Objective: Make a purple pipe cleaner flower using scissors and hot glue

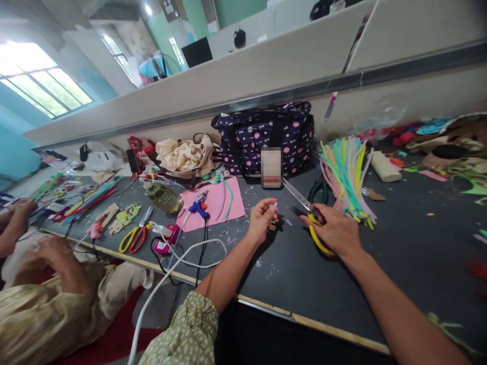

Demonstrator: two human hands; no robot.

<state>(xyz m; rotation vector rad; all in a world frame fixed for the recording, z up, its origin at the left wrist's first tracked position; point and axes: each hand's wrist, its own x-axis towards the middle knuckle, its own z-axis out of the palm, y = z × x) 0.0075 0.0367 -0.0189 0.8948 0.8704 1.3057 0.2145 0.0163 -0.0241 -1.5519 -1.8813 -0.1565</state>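
Note:
My left hand is held over the dark table, its fingers pinched together. A small pale piece shows at its fingertips, too small to name for certain. Fingers of my right hand are wrapped round the yellow handle of a pair of scissors. The metal blades point up and away to the left, towards the phone, and look slightly apart. A tiny lilac scrap lies on the table between my hands. Just beyond my right hand lies a bundle of pastel pipe cleaners.
A polka-dot bag stands at the back behind a phone. Left of my hands are pink paper, a blue glue gun, a bottle, other scissors and a white cable. A co-worker sits at left.

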